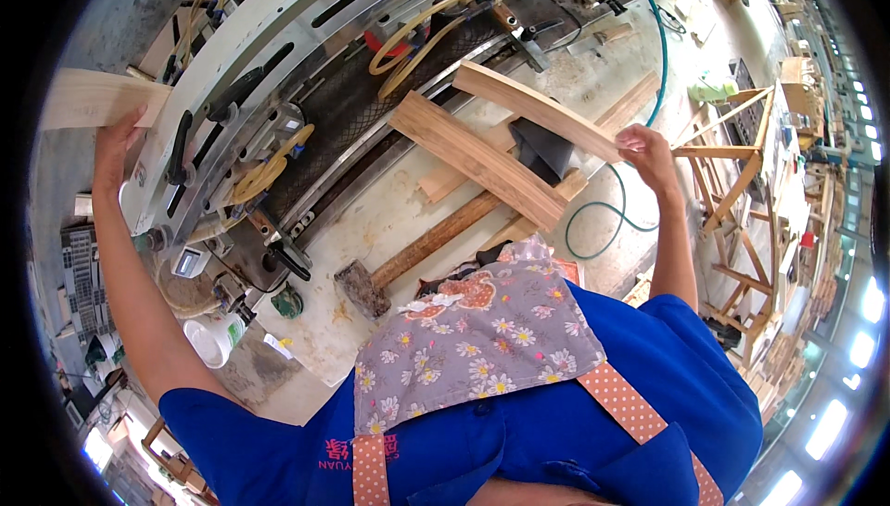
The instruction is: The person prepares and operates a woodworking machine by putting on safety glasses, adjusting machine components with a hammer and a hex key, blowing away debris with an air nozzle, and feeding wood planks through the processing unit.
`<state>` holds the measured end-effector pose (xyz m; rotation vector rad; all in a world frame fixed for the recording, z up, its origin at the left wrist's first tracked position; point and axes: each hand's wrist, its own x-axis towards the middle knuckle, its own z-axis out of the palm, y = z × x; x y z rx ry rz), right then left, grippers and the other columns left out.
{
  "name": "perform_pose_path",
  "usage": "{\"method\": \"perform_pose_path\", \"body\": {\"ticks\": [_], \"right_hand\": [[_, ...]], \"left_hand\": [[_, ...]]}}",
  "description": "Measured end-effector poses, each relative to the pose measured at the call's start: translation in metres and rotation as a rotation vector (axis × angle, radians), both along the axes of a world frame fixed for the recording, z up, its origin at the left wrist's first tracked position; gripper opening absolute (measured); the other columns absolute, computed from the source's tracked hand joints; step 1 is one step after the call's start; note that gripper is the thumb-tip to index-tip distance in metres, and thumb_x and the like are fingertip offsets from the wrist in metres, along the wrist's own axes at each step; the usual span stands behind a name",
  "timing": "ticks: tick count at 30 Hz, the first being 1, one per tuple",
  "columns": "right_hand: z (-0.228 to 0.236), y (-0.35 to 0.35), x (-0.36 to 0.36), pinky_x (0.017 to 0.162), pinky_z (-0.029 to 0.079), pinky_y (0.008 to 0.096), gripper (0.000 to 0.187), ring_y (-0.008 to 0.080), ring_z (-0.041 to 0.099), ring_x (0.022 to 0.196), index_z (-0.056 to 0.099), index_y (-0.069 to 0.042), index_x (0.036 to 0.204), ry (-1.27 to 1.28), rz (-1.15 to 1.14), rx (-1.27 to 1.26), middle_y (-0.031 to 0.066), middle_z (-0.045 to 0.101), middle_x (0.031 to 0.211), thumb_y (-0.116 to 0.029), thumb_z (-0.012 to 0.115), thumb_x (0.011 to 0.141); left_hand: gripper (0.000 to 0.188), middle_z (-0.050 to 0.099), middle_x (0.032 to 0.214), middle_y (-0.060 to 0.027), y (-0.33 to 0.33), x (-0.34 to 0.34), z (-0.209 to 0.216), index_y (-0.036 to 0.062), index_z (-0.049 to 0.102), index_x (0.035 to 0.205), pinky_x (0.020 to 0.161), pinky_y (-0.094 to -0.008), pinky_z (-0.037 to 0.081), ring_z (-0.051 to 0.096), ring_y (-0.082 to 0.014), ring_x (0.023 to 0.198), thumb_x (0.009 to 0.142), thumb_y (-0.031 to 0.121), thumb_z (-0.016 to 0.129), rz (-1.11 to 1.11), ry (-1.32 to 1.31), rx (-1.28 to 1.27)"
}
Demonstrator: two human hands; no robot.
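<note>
At the far left my left hand is closed on the end of a pale wooden board, beside the machine's curved white frame. Out to the right, my right hand grips the near end of a long wooden board, its thumb and fingers wrapped round the edge. The far end of that board reaches toward the machine bed. Another wooden board lies slantwise just left of it, over further pieces of wood. Beneath these lies a heavy hammer with a thick wooden handle.
A large machine with slotted rails, black levers and yellow hoses stands across the far left. A teal air hose curls on the right. A white bucket sits lower left. Wooden frames stand at right.
</note>
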<state>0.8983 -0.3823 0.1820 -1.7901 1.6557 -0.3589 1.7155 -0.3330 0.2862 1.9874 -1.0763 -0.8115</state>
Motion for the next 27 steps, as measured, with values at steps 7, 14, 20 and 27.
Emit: {"method": "perform_pose_path", "body": {"ticks": [7, 14, 20, 27], "right_hand": [[-0.026, -0.01, 0.09, 0.081, 0.047, 0.0369, 0.034, 0.0323, 0.061, 0.088, 0.06, -0.002, 0.103, 0.181, 0.219, -0.268, 0.0136, 0.065, 0.092, -0.014, 0.071, 0.073], [0.0, -0.034, 0.116, 0.066, 0.047, 0.0338, 0.024, 0.0203, 0.064, 0.076, 0.06, -0.002, 0.095, -0.529, 0.204, 0.358, 0.0072, 0.067, 0.081, -0.02, 0.068, 0.082], [0.065, -0.04, 0.119, 0.081, 0.054, 0.0318, 0.055, 0.023, 0.063, 0.086, 0.047, 0.002, 0.124, -1.701, 0.229, 0.578, 0.0235, 0.055, 0.12, -0.021, 0.066, 0.078], [0.094, -0.053, 0.152, 0.109, 0.03, 0.0522, 0.056, 0.0354, 0.048, 0.115, 0.033, 0.009, 0.13, -1.945, -0.007, 0.427, 0.0233, 0.048, 0.12, -0.005, 0.051, 0.078]], "left_hand": [[0.057, 0.058, 0.113, -0.0072, 0.0, 0.005, -0.004, 0.0018, 0.054, 0.12, 0.096, -0.0325, 0.042, 0.056, -0.0163, 0.106, 0.076, 0.031, 0.075, -0.015, -0.003, -0.026], [0.05, 0.059, 0.112, -0.0064, 0.0, 0.022, -0.005, 0.0012, 0.056, 0.118, 0.094, -0.0316, 0.043, 0.056, -0.0168, 0.106, 0.079, 0.028, 0.072, -0.143, -0.181, 0.029], [0.045, 0.059, 0.112, -0.0064, -0.004, 0.024, -0.015, 0.0005, 0.059, 0.116, 0.092, -0.0286, 0.042, 0.055, -0.0167, 0.106, 0.082, 0.027, 0.069, -0.114, -0.053, 0.013], [0.055, 0.058, 0.114, -0.0069, -0.001, 0.027, -0.011, 0.0012, 0.053, 0.122, 0.096, -0.0307, 0.041, 0.055, -0.0167, 0.108, 0.079, 0.03, 0.073, -0.086, -0.055, 0.013]]}}
